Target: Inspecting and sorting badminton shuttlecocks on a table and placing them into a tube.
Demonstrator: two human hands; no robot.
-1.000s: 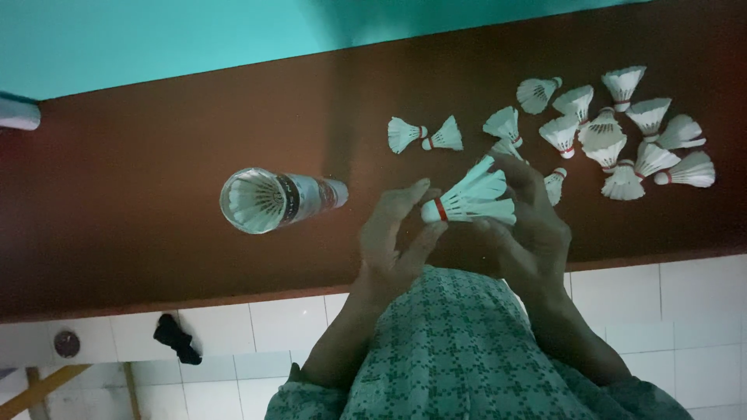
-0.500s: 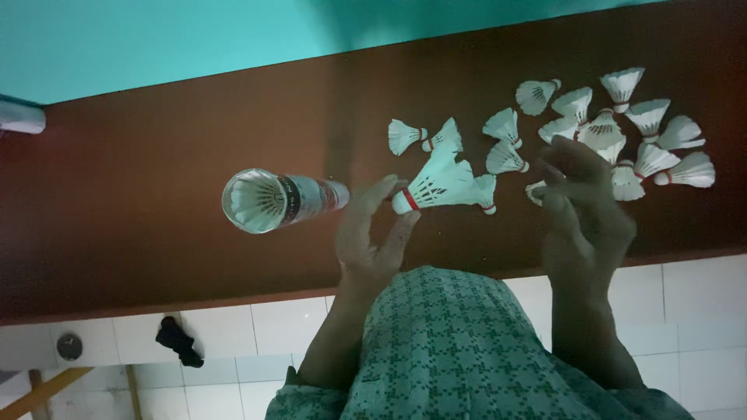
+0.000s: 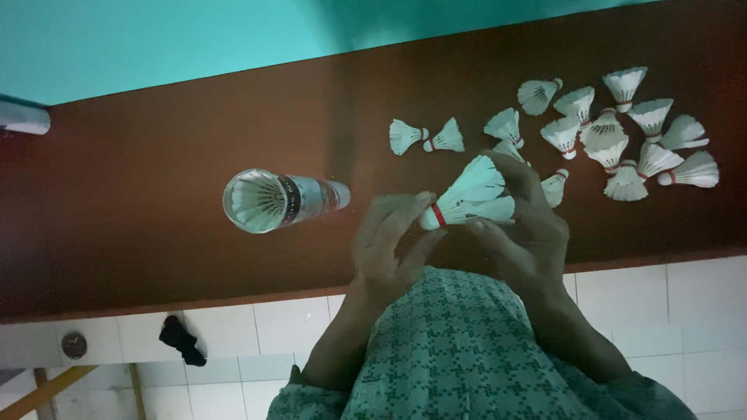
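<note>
I hold a white feather shuttlecock (image 3: 469, 198) with a red band by its cork over the brown table (image 3: 140, 233). My right hand (image 3: 523, 233) wraps around the feather skirt from below. My left hand (image 3: 389, 243) pinches the cork end with its fingertips. The cork points left, toward a clear tube (image 3: 274, 201) that stands on the table with shuttlecocks stacked inside, its open mouth facing me. The tube is a hand's width left of my left hand.
Several loose shuttlecocks (image 3: 622, 140) lie scattered at the table's right. Two more shuttlecocks (image 3: 426, 136) lie cork to cork behind my hands. A white cylinder (image 3: 22, 118) sits at the left edge. On the white tiled floor lies a black object (image 3: 182, 341).
Half a second ago my left hand alone held the shuttlecock while my right hand was over by the loose pile. My right hand has come back and closed on the feathers.
</note>
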